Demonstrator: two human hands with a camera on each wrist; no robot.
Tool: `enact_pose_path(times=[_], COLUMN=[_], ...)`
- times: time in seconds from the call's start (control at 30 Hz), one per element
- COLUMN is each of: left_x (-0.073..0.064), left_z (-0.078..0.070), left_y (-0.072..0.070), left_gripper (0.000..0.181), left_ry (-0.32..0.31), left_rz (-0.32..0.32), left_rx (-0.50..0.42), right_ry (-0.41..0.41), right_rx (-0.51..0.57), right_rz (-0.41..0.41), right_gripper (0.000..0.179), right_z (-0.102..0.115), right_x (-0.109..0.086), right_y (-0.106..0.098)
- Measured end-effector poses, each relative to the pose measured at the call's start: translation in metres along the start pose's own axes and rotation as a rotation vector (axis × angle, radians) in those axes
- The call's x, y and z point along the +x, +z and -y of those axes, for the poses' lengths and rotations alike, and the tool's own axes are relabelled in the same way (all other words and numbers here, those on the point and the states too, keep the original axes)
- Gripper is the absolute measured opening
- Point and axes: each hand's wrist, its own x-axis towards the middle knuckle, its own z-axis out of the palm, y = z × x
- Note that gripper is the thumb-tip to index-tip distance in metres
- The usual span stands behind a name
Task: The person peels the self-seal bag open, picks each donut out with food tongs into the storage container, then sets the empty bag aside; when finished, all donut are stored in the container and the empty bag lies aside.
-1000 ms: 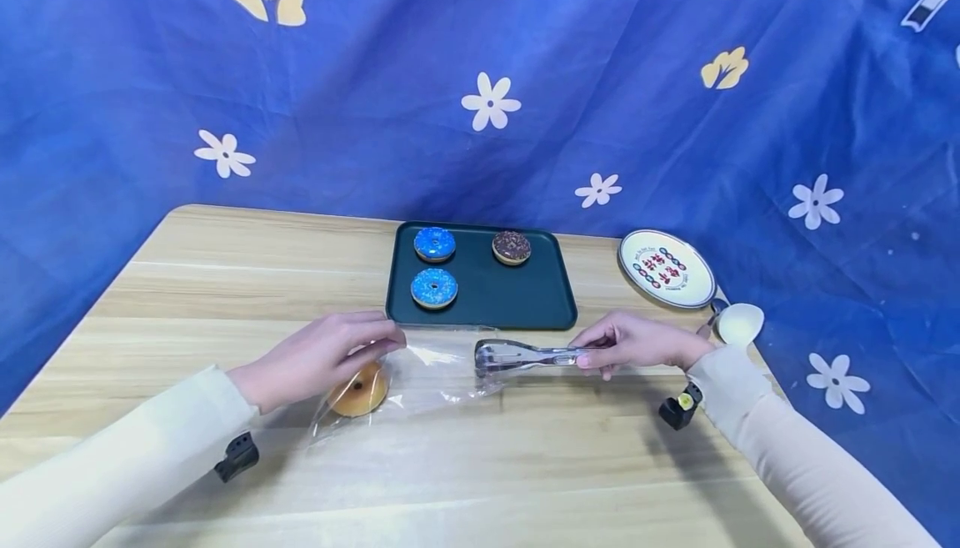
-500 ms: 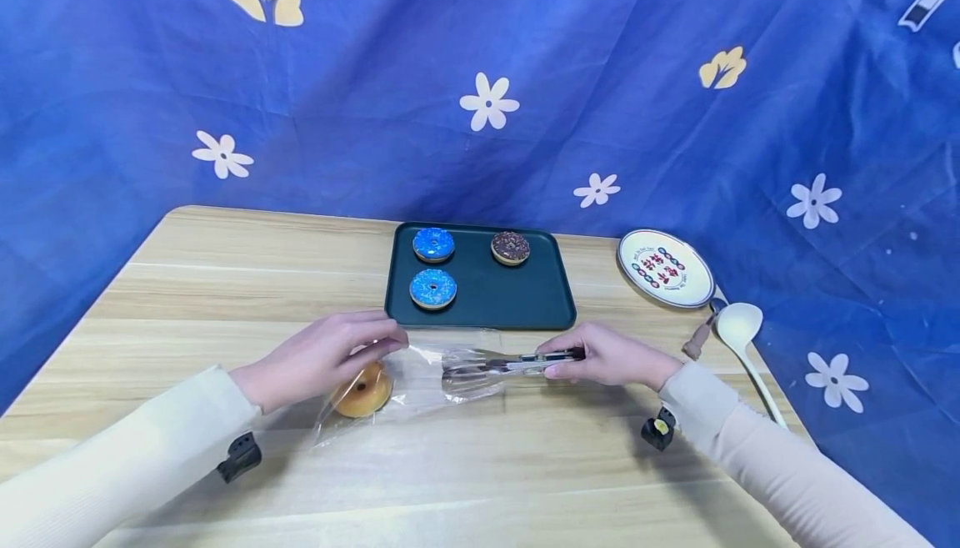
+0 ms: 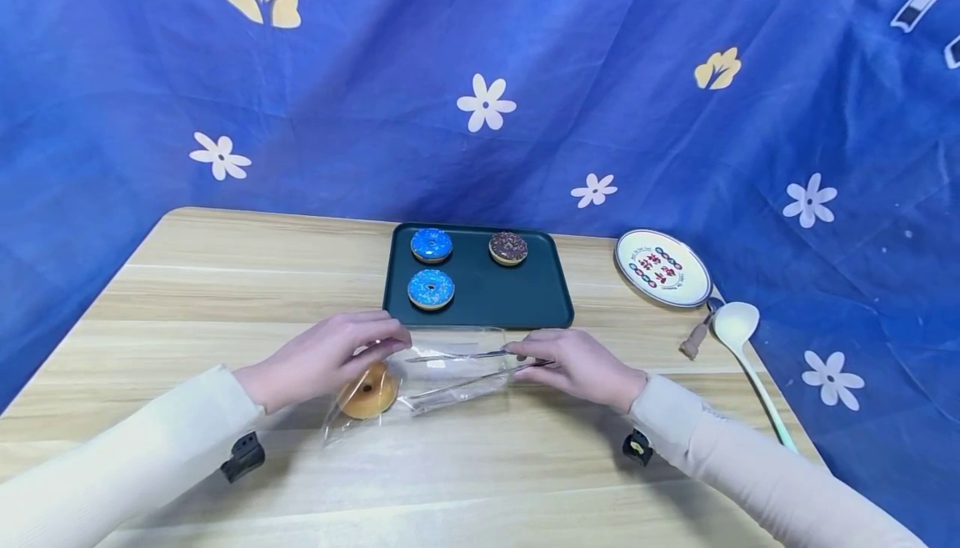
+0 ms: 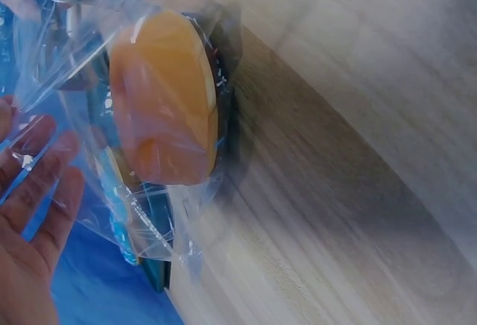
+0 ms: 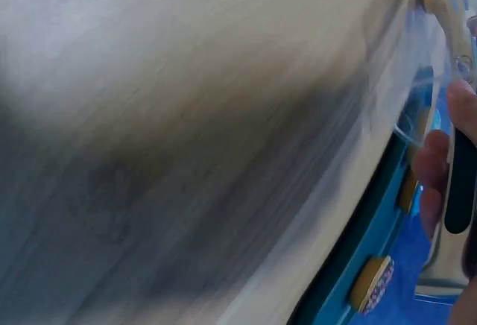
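Note:
My left hand (image 3: 326, 362) grips the upper edge of a clear plastic bag (image 3: 453, 338), with the fingers curled over the film. A plain tan donut (image 3: 381, 391) lies at the bag's left end; in the left wrist view the donut (image 4: 164, 101) shows through wrinkled film. My right hand (image 3: 581, 366) holds metal tongs (image 3: 474, 383) by the handle at the bag's right end. The tongs' two arms reach left inside the bag, spread apart, their tips short of the donut. In the right wrist view thumb and fingers lie around the tongs (image 5: 460, 191).
Behind the bag, a dark green tray (image 3: 510, 306) bears two blue donuts (image 3: 431, 289) and a chocolate one (image 3: 507, 248). At the right stand a printed white plate (image 3: 663, 268), a white ladle (image 3: 737, 324) and a brown-handled utensil (image 3: 697, 338). A blue curtain (image 3: 360, 72) hangs behind.
My right hand has moved left, taking the tongs deeper into the bag. The tongs' arms, close together before, have spread apart. My left hand has stayed nearly still.

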Motion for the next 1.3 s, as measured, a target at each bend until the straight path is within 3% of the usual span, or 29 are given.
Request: enact_pose_path(times=[0.27,0.67,1.1,1.3], left_x=[0.001,0.001,0.001,0.0], left_z=[-0.001,-0.001,0.0,0.0], left_y=[0.001,0.001,0.001,0.001], left_gripper=[0.02,0.019,0.018,0.019], left_ry=[-0.011,-0.015,0.001,0.019], left_rz=[0.007,0.008,-0.005,-0.016], left_rx=[-0.005,-0.008,0.004,0.025], right_ry=[-0.148,-0.262,-0.292,-0.245], right_rx=[-0.166,-0.346,-0.399,-0.343], right_rz=[-0.045,-0.167,-0.221,-0.232], right_gripper=[0.038,0.045,0.041,0.034], right_z=[0.007,0.012,0.014,0.011], right_x=[0.012,0.02,0.024,0.023], right_y=[0.009,0.019,0.022,0.021])
